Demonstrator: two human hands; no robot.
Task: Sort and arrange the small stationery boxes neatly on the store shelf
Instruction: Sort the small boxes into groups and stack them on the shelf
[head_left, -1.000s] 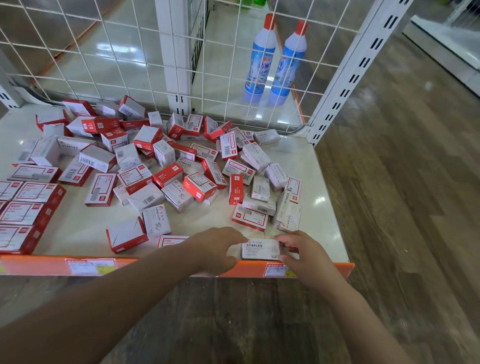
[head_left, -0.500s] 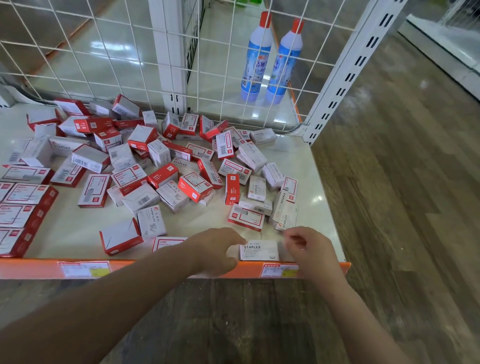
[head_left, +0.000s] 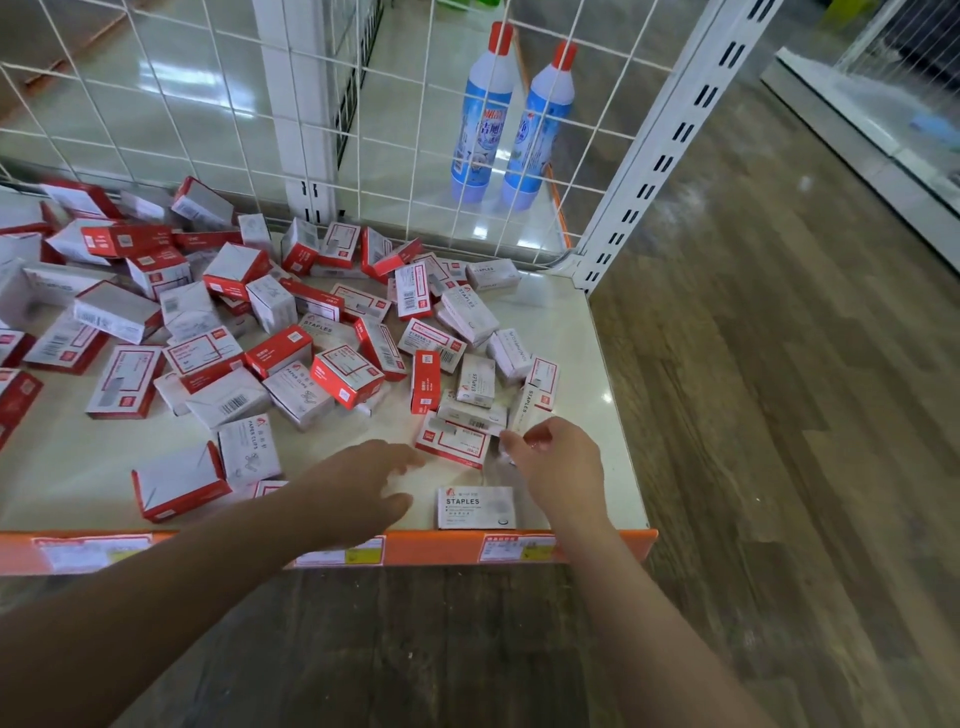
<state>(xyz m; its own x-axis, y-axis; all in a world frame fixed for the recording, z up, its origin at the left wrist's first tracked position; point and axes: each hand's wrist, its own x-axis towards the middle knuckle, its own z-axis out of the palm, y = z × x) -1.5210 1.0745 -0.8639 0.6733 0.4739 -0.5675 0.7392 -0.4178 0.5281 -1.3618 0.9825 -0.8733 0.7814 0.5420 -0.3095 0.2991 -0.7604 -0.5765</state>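
The white staples box is no longer held: it lies flat, label up, at the shelf's front edge, lower centre of the frame, squared to the orange lip. One box is thus judged placed. The left hand is lifted off, fingers loose and spread, empty. The right hand is moved up to the pile's near edge; its fingertips appear to touch a box, but a grip cannot be confirmed.
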